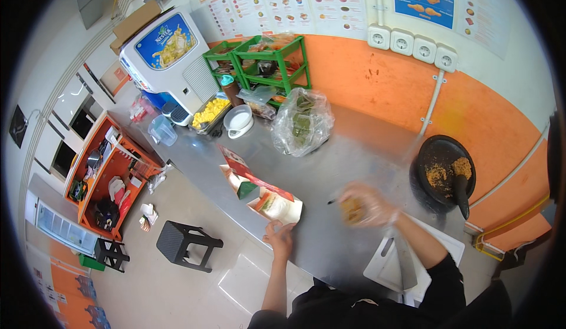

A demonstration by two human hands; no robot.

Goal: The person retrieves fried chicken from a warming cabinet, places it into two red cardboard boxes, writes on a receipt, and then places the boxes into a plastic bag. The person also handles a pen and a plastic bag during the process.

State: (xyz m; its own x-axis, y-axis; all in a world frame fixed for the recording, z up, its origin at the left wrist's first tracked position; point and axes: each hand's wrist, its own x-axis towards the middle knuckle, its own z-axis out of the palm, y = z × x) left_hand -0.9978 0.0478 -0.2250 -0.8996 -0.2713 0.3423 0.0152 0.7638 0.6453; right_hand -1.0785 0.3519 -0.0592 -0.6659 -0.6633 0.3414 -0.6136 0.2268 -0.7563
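My right hand point(373, 205), in a clear plastic glove, is closed around a brown fried food piece point(352, 209) above the steel counter. Motion blurs it, so its exact kind is unclear. My left hand point(279, 236) is bare, with spread fingertips at the near edge of an open red-and-white cardboard meal box point(295, 214). Inside that box sits a white bundle in printed wrap point(274, 205). Just behind, a second open box section point(230, 176) has its red lid point(236, 159) raised. Something dark green point(246, 189) shows between them.
Beside my right forearm, a knife point(404, 262) lies on white cutting boards point(382, 258). A stone mortar point(418, 183) with pestle point(460, 196) holds brown crumbs. Further back are a bag of green leaves point(302, 123), a scale point(239, 119), yellow cubes point(211, 112) and green racks point(274, 57).
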